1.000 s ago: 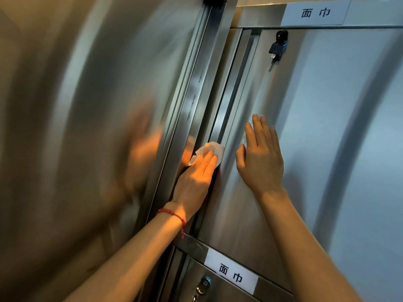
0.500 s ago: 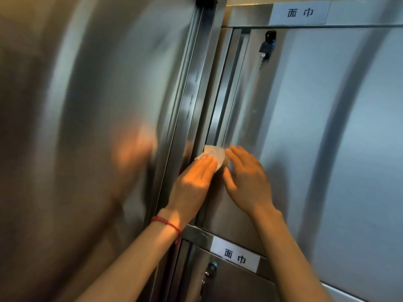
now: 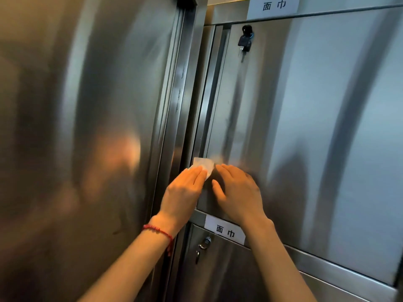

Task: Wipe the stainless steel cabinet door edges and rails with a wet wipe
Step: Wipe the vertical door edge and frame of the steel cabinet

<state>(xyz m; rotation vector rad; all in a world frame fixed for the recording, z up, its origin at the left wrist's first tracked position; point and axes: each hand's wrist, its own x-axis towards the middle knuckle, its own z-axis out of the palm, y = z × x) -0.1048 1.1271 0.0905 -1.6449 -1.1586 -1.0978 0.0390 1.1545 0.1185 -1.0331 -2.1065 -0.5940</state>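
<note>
A white wet wipe [image 3: 205,165] lies against the left edge of the stainless steel cabinet door [image 3: 305,127], low on the door. My left hand [image 3: 184,192], with a red string bracelet at the wrist, presses the wipe flat with straight fingers. My right hand [image 3: 237,192] rests on the door just right of the wipe, fingers bent, fingertips near the wipe's right edge. The vertical rail [image 3: 209,101] runs up from the wipe along the door edge.
A large steel panel [image 3: 87,127] fills the left. A black key [image 3: 245,41] hangs in the upper door's lock. White labels sit on the top rail [image 3: 273,6] and on the lower rail [image 3: 225,228]. The lower door has a lock with a key [image 3: 204,245].
My right hand came down from flat on the door to beside the wipe. My left hand and the wipe slid lower along the door edge.
</note>
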